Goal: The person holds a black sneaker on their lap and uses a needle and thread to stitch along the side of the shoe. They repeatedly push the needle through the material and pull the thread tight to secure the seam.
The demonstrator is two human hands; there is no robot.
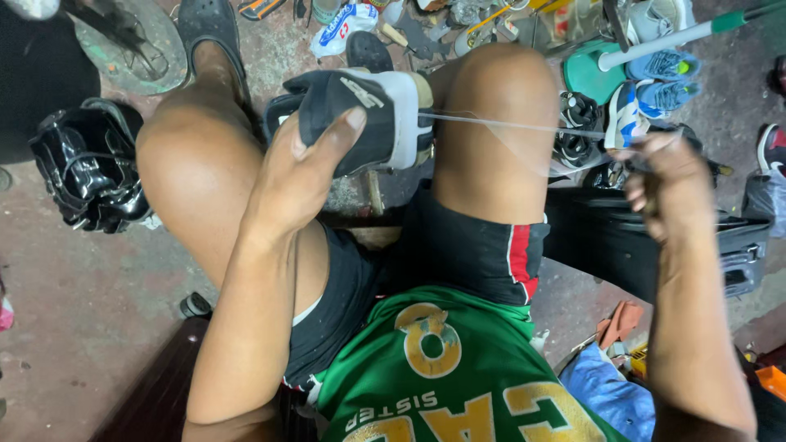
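1. Here, the left hand (307,168) is wrapped around a black sneaker (360,115) with a white sole, thumb pressed across the dark upper and the remaining fingers curled behind it out of sight.
2. The sneaker sits between the person's two bare knees, sole edge turned toward the right knee, held up off the floor.
3. A thin pale thread (508,124) runs taut from the white sole edge of the sneaker, across the front of the right knee, out to the right hand (667,192).
4. The right hand is closed in a loose fist, fingers curled in around the end of the thread; it is motion-blurred, so whether it also grips a needle or tool I cannot tell.
5. The two hands are well apart, the right one held out past the right knee.
6. To the left of the left knee, a shiny black bag (90,168) rests on the concrete floor (82,303).
7. Beyond the right knee lie a pair of blue sneakers (665,78) and a white-and-blue shoe (624,115), next to a round green lid (591,74).
8. A white pole (679,37) with a green section crosses the upper right corner above those shoes.
9. A dark case (606,237) lies under the right forearm, and blue cloth (610,389) is bunched near the right elbow.
10. The person wears a green jersey (442,385) and black shorts (467,245) with a red stripe.
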